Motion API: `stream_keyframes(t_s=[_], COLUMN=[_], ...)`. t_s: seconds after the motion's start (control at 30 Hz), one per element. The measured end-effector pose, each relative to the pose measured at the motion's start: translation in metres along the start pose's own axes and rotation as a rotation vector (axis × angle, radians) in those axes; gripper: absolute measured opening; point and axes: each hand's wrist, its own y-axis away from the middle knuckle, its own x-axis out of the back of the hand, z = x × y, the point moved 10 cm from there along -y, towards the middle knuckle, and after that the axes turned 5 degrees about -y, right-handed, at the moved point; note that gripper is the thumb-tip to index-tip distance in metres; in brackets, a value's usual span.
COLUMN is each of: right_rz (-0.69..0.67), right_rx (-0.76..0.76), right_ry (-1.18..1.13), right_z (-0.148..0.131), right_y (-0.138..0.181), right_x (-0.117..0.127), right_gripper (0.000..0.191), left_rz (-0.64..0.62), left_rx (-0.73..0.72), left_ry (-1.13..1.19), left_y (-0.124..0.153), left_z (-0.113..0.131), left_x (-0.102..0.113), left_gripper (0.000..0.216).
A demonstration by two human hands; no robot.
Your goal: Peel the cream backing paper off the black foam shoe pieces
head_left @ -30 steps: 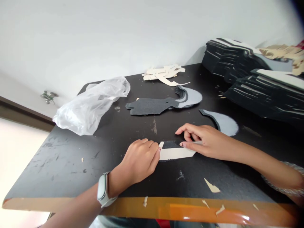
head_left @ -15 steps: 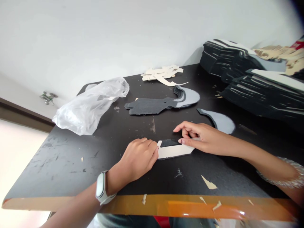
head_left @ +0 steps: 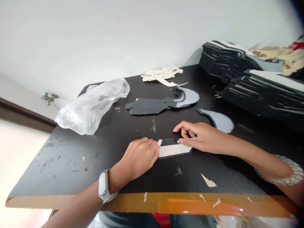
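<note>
1. Head view: cream liner strip [head_left: 173,150] lies flat on a dark foam cutout [head_left: 168,142]; both sit on a black work table [head_left: 71,177], toward its front edge, between the two hands; the strip covers the lower part of the foam, with dark surface showing along its upper side.
2. Left hand [head_left: 140,157]: fingers curled and nearly closed; fingertips sit at the strip's left end, beside a small raised cream tab [head_left: 160,142]; cannot tell if it grips or only pins.
3. Right hand [head_left: 200,136]: partly open, index finger reaching forward; lower fingers sit at the strip's right end, over a thin cream edge; cannot tell if it is pinched.
4. Handling, my read: strip looks light, thin and flexible, likely to curl or tear if yanked; foam looks soft and light, with some surface grip; best hold is the raised tab or loose edge, with the foam pinned flat.
5. Nearby: grey-and-black foam cutout [head_left: 152,106], grey crescent foam piece [head_left: 216,122], cream offcuts [head_left: 162,74], clear plastic bag [head_left: 92,107], stacked dark foam pieces [head_left: 263,91].
</note>
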Motion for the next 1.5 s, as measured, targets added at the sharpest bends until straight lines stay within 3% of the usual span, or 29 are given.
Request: stream_keyframes(t_s=[0.37,0.73,0.87,1.0,1.5], right_rz=[-0.021,0.033,0.026,0.027,0.026], right_rx=[0.017,-0.040,-0.007,0.017,0.032], right_ry=[0.073,0.245,0.254,0.251,0.225], right_z=[-0.001,-0.006,-0.007,-0.008,-0.012], right_y=[0.001,0.008,0.008,0.008,0.008], right_x=[-0.004,0.001,0.001,0.001,0.002], right_gripper=[0.030,0.019,0.020,0.020,0.019], left_rz=[-0.050,-0.105,-0.035,0.025,-0.032], left_rx=[-0.039,0.103,0.153,0.109,0.115], left_ry=[-0.018,-0.009,0.128,0.299,0.537], left_y=[0.002,0.006,0.007,0.006,0.006], left_z=[0.003,-0.014,-0.025,-0.023,-0.021], left_x=[-0.001,-0.001,0.007,0.014,0.012], left_gripper=[0.027,0.044,0.042,0.035,0.013])
